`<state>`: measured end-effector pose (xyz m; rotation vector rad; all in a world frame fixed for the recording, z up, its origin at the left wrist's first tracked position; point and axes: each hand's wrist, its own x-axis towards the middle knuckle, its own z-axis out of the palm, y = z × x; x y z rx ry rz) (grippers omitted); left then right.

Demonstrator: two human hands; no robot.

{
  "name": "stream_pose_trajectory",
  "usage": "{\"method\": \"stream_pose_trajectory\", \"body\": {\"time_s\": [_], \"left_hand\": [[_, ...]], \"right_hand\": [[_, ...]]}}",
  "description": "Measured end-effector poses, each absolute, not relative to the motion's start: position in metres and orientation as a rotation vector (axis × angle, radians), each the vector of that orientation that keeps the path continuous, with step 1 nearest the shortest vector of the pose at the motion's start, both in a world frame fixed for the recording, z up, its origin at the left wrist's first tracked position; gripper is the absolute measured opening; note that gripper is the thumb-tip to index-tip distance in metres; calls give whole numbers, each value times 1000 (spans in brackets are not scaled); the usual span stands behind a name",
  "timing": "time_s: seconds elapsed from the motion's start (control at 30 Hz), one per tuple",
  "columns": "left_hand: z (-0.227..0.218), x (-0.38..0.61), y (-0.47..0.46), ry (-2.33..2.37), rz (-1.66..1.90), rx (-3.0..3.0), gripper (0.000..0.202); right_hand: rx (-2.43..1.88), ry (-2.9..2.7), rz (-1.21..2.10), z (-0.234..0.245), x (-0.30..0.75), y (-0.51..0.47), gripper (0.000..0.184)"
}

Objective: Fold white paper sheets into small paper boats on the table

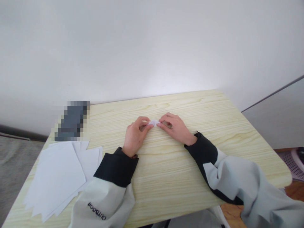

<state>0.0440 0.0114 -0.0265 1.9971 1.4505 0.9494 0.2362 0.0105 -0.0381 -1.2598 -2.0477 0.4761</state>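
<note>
A small folded piece of white paper [154, 123] sits just above the light wooden table [180, 171], near its far middle. My left hand [135, 136] pinches the paper's left end with thumb and forefinger. My right hand [174, 128] pinches the right end, its other fingers curled. Both wrists rest on the tabletop, in grey sleeves with black cuffs.
A loose stack of white paper sheets [59, 177] lies at the table's near left. A dark blurred-out object [72, 121] rests at the far left corner. A white wall runs behind the table. A lilac basket [294, 163] stands on the floor at right.
</note>
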Motion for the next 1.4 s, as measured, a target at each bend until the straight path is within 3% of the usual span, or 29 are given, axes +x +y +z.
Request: {"method": "stream_pose_trajectory", "body": {"time_s": [0.07, 0.27, 0.5, 0.67, 0.93, 1.27, 1.4], "left_hand": [[-23, 45, 10, 1437, 971, 1916, 23], [-20, 46, 9, 1352, 965, 1840, 16], [-27, 44, 12, 1290, 1106, 1987, 29], [-25, 42, 12, 1105, 1138, 2291, 11], [-22, 43, 10, 1132, 1195, 2302, 13], [-20, 45, 8, 1171, 1165, 2330, 13], [-20, 45, 8, 1267, 1152, 2151, 13]], "right_hand": [[-1235, -2025, 514, -37, 236, 10, 22], [-1229, -1948, 531, -34, 234, 8, 25], [-1211, -1591, 960, -36, 238, 11, 26], [-1120, -1611, 1096, -36, 241, 11, 23], [-1003, -1985, 521, -30, 238, 3, 18], [-940, -2116, 229, -31, 237, 3, 16], [-964, -2040, 257, -32, 235, 4, 14]]}}
